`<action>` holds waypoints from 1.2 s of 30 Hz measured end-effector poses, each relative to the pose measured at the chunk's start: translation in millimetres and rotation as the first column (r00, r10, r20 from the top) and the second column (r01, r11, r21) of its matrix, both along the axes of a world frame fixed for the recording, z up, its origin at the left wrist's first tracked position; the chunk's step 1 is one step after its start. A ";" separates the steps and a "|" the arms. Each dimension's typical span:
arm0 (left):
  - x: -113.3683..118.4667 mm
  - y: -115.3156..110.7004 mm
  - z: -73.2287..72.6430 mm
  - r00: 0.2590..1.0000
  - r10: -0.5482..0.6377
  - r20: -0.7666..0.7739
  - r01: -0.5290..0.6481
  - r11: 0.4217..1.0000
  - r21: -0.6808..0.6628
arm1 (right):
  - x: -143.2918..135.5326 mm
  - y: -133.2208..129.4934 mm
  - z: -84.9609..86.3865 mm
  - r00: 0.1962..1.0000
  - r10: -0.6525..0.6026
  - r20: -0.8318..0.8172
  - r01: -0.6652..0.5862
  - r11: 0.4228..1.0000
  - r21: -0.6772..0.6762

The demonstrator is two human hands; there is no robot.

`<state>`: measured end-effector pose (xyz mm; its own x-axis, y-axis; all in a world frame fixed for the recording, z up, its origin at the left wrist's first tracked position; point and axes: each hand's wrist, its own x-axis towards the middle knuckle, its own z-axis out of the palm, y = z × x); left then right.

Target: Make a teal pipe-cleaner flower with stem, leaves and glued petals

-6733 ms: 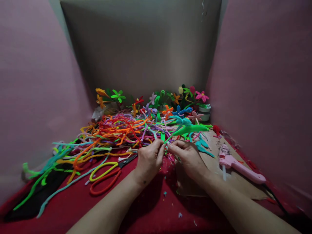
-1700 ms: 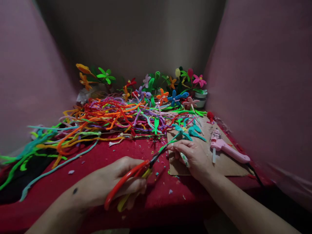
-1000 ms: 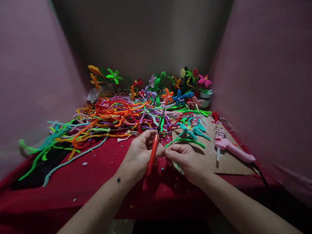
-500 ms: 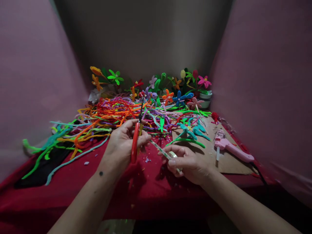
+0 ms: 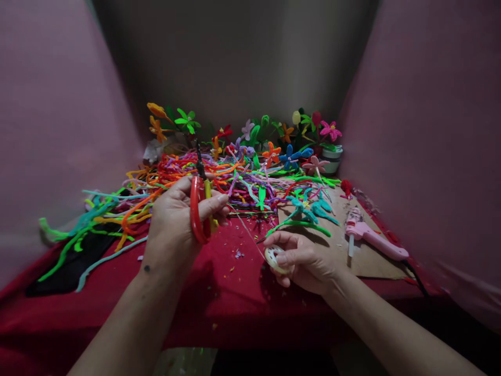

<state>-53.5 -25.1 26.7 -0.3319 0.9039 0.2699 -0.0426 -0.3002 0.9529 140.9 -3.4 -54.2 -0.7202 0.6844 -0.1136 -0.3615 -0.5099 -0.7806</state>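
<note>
Behind the cardboard (image 5: 373, 257), a pot (image 5: 331, 166) beneath flowers (image 5: 331, 131); hands apart, left hand (image 5: 171, 219) around scissors (image 5: 194, 209), right hand (image 5: 310, 262) around tape (image 5: 271, 257).

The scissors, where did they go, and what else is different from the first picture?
The scissors left the red cloth for the left hand. The teal flower was let go and now lies on the cardboard. The right hand holds a tape roll, its strip now pulled out toward the left hand. The pink glue gun stayed put.
</note>
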 end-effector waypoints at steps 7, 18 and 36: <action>7.8 -3.7 21.0 0.997 0.077 0.022 -0.078 0.996 0.052 | 0.1 -0.4 0.8 0.997 0.018 -0.081 -0.019 1.000 -0.007; 16.1 -2.0 28.5 0.997 0.044 0.070 -0.051 0.995 0.090 | -4.4 -8.8 2.3 0.990 0.008 0.139 -0.022 0.995 0.100; 23.2 -9.8 33.2 0.991 0.103 0.081 -0.117 0.975 0.188 | -3.6 -11.4 10.0 0.989 -0.083 0.123 0.063 0.985 0.162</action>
